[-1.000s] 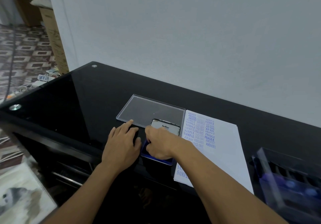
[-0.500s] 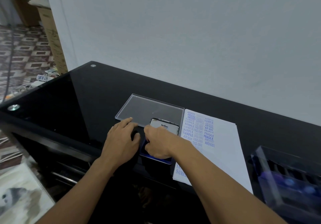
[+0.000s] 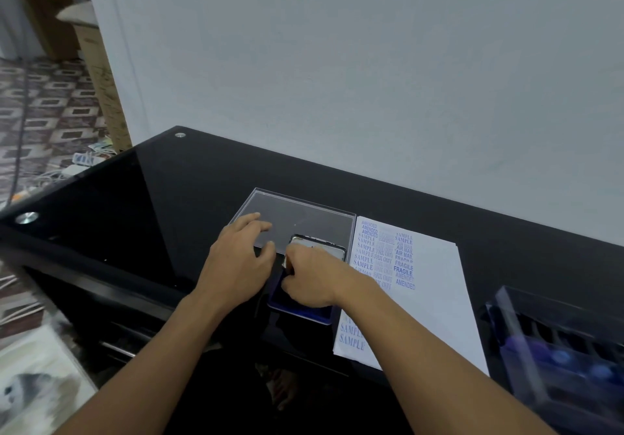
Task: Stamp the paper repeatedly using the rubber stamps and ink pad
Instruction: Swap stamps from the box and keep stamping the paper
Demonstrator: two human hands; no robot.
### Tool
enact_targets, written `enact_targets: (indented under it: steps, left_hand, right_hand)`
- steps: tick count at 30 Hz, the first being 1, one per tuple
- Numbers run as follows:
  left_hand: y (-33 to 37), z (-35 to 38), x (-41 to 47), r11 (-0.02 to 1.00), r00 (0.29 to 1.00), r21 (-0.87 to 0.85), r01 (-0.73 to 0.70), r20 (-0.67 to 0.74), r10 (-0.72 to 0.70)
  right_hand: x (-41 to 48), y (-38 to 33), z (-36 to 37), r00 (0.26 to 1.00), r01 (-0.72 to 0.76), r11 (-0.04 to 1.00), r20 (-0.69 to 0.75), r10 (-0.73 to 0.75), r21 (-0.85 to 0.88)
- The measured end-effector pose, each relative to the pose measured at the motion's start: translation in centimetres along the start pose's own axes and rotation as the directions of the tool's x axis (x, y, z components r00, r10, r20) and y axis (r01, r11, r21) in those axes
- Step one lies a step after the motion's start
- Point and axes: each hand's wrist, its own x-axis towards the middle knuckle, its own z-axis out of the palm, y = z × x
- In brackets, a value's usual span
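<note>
Bearing stamped paper [image 3: 435, 299], black glass desk [image 3: 169, 205] abuts wall [image 3: 337, 63].

Paper [image 3: 434, 316]: SAMPLE, AMENDED, AIR MAIL, FRAGILE.

Left hand [image 3: 241, 262] palm down, fingers loosely spread. Right hand [image 3: 314, 281] knuckles up, fingers curled under, grip hidden. Forearms bare, converging.
</note>
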Motion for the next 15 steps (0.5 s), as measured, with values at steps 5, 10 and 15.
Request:
enact_targets:
  steps: [5, 10, 15]
  left_hand:
    - [1.2, -0.7, 0.6, 0.999, 0.999, -0.016, -0.038, -0.016, 0.038]
    - [3.9, -0.6, 1.4, 0.991, 0.985, -0.027, -0.134, 0.106, 0.136]
    - [7.5, 1.6, 1.7, 0.962, 0.926, 0.030, -0.270, 0.284, 0.251]
  right_hand:
    - [-1.3, 2.4, -2.8, 0.989, -0.074, 0.976, -0.114, 0.098, 0.203]
    - [-3.6, 7.2, -5.4, 0.964, -0.155, 0.978, -0.197, 0.181, 0.140]
    - [-6.3, 11.1, -6.9, 0.917, -0.276, 0.948, -0.253, 0.309, 0.158]
